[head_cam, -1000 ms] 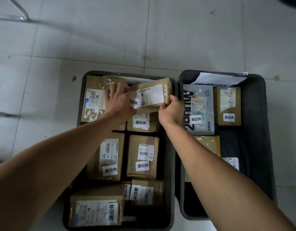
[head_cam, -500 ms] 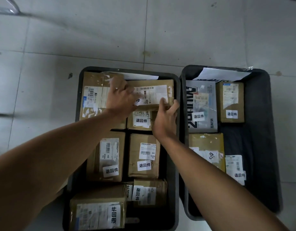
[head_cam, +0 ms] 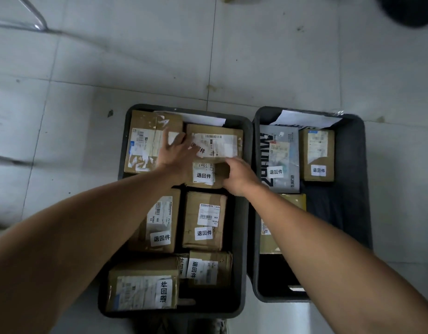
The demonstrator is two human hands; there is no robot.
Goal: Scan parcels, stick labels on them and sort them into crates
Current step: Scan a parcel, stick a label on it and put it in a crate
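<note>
Left hand (head_cam: 176,155) flat, fingers spread, on top parcel (head_cam: 215,143) in left crate (head_cam: 244,213); right hand (head_cam: 237,175) curled at parcel's near edge, grasp unclear

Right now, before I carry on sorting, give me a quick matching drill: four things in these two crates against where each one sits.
Things:
1. left hand
2. right hand
3. grey printed bag
4. white paper sheet

Places:
A. far end of the right crate
B. left half of the right crate
C. near edge of the top parcel
D. flat on the top parcel's left end

Pairs: 1-D, 2-C, 3-B, 4-A
</note>
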